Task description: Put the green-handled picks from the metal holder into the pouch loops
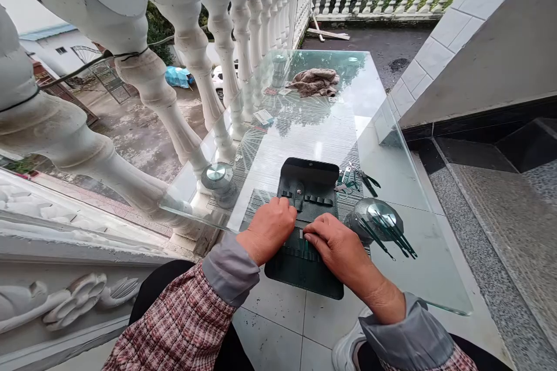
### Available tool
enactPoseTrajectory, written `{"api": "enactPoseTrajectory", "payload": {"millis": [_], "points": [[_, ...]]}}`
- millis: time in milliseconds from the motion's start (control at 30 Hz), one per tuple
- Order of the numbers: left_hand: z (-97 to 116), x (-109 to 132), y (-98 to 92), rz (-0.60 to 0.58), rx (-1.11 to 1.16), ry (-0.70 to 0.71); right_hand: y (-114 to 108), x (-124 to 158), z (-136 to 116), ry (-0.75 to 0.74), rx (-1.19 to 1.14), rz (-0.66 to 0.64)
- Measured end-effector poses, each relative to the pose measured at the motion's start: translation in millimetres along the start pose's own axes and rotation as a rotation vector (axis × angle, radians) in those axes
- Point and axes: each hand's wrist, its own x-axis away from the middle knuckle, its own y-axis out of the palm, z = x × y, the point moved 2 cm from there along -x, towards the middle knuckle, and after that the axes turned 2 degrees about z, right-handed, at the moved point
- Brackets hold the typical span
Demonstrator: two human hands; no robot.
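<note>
Nearest me, a white shoe (344,349) shows at 5 o'clock, and my plaid sleeve (176,310) with its grey cuff comes in from 7 o'clock. My left hand (270,229) is curled over the left side of the black case (300,272), its fingertips out of sight, so I cannot tell whether they grip anything. My right hand (333,243) comes in from 4 o'clock, thumb and forefinger pinched together on the end of a slim tool (300,234) at the lower row of loops; how far it sits in a loop is hidden. The case lies open in front of me, flap towards 12 o'clock, its near end reaching past the near edge of the glass table (429,269). From the case, thin dark green tools (389,235) lie side by side at 3 o'clock, over a round metal table support (378,214). At 2 o'clock is a loose cluster of small metal implements (347,177), with dark-handled pliers (369,182) just beside it. Another support (217,175) shows through the glass at 10 o'clock. Farther off, a small printed card (263,117) lies at 11 o'clock and a crumpled brown cloth (314,81) at 12. White balusters (194,52) run along the table's left side, and beyond its far edge, at 12 o'clock, pale wooden strips (328,33) lie on dark ground.
</note>
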Motion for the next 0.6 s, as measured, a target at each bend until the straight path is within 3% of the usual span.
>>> {"api": "enactPoseTrajectory", "payload": {"millis": [433, 600], "points": [[-1, -2, 1.5, -0.002, 0.008, 0.004, -8, 4, 0, 0.013, 0.053, 0.042], [0, -1, -1.7, -0.024, 0.014, 0.005, -16, 13, -11, 0.012, 0.078, -0.097]]}}
